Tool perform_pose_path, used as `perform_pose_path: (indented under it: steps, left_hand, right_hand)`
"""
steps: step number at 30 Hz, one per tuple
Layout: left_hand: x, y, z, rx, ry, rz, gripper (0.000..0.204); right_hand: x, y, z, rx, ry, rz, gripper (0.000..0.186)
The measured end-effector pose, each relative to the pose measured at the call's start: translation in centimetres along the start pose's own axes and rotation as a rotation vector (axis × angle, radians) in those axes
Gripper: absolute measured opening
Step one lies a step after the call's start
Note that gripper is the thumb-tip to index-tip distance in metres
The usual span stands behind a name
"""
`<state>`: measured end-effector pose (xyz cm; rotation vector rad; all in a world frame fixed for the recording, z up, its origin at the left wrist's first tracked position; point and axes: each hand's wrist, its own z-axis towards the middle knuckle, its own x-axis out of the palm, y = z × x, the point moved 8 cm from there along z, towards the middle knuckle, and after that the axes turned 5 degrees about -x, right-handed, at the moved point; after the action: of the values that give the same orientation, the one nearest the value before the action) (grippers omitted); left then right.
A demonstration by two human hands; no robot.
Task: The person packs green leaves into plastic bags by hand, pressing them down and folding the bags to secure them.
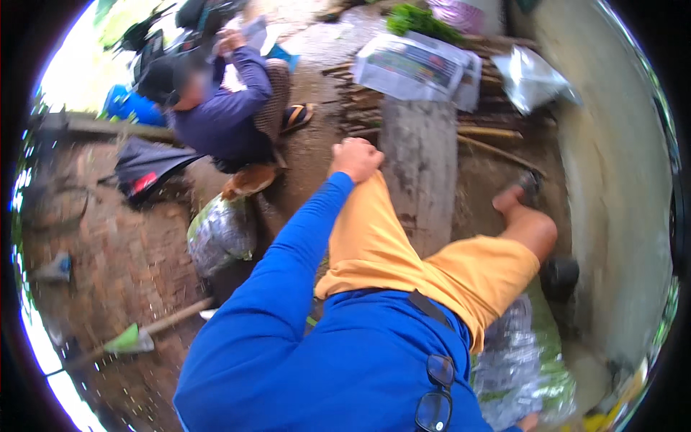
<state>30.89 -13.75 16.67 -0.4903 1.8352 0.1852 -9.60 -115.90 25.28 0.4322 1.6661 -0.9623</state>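
Note:
My left hand (pixel 356 158) rests on my left knee, at the end of the yellow-orange shorts (pixel 371 223). Its fingers bend loosely over the knee, and no object shows in them. At the lower right edge only a small part of my right hand (pixel 529 422) shows, beside a clear plastic bag (pixel 515 360) with green contents; its fingers are hidden. Dark-framed glasses (pixel 435 403) hang on my blue shirt (pixel 345 360). A grey wooden plank (pixel 417 169) lies ahead, between my legs.
A person (pixel 230 108) crouches at the upper left, holding something pale. Near them sit a filled clear bag (pixel 223 234) and a dark umbrella (pixel 155 169). Newspaper (pixel 414 65) and a plastic bag (pixel 533 79) lie over sticks (pixel 360 108). A wall (pixel 619 180) bounds the right.

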Motion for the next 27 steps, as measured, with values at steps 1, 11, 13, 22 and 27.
perform_pose_path:
  steps: [1, 11, 13, 22, 27]
  left_hand:
    - [0.2, -0.8, 0.9, 0.055, -0.043, 0.080, 0.037]
    - [6.1, 1.0, 1.3, 0.211, 0.164, -0.289, 0.036]
    - [6.8, 0.0, 2.0, 0.255, 0.157, -0.223, 0.045]
    - [6.7, 4.9, 4.9, 0.180, 0.249, -0.145, 0.048]
    - [7.3, 2.7, 4.7, 0.243, 0.181, -0.129, 0.048]
  right_hand:
    - [-0.3, -1.3, 0.1, -0.004, -0.001, -0.016, 0.021]
    - [2.2, -1.6, 3.6, -0.297, -0.102, -0.300, 0.020]
    - [-0.4, -2.5, 3.3, -0.390, -0.149, -0.316, 0.028]
    - [-5.2, 3.4, -2.2, 0.343, -0.002, 0.426, 0.047]
    - [-5.9, 2.5, -2.1, 0.335, -0.055, 0.475, 0.045]
